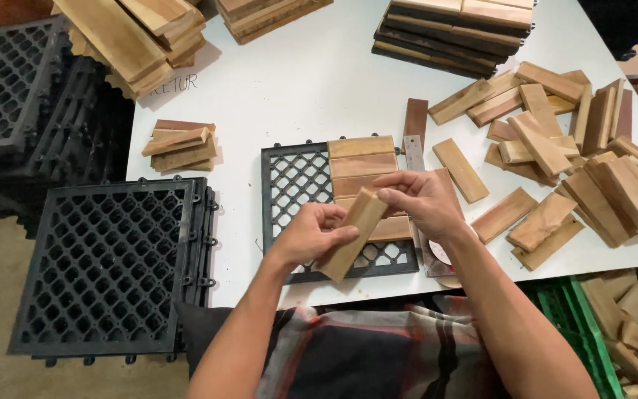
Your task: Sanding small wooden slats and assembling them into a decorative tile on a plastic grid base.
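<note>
Head view
Landmark: black lattice tile base [297, 177], flat on the white table [319, 81], dead ahead of the body.
Held thing: short wooden slat [354, 233], raised above the near half of the lattice tile base, clear of it.
Long axis: tilted, running from lower left (near edge of the base) up to upper right (toward the base's middle).
Left hand [311, 233]: clamped on the lower half of the slat, fingers curled round from the left, thumb across the face.
Right hand [422, 199]: pinched on the upper end of the slat, fingertips closed over its top corner from the right.
Nearer hand: both touching; left carries more of the length, right only the tip.
Slats already seated: three laid slats [363, 164], lying crosswise on the right part of the base's far half, edges touching one another.
Bearing from fingers: laid slats just beyond and under the right hand; open lattice left of them and under the left hand.
Fourth row: mostly hidden behind the hands, cannot tell whether seated.
Right of the base: loose heap of slats [570, 162], well apart.
Left of the base: stack of spare black bases [108, 266], near the table edge.
Far-left of the base: small slat pile [181, 145].
</note>
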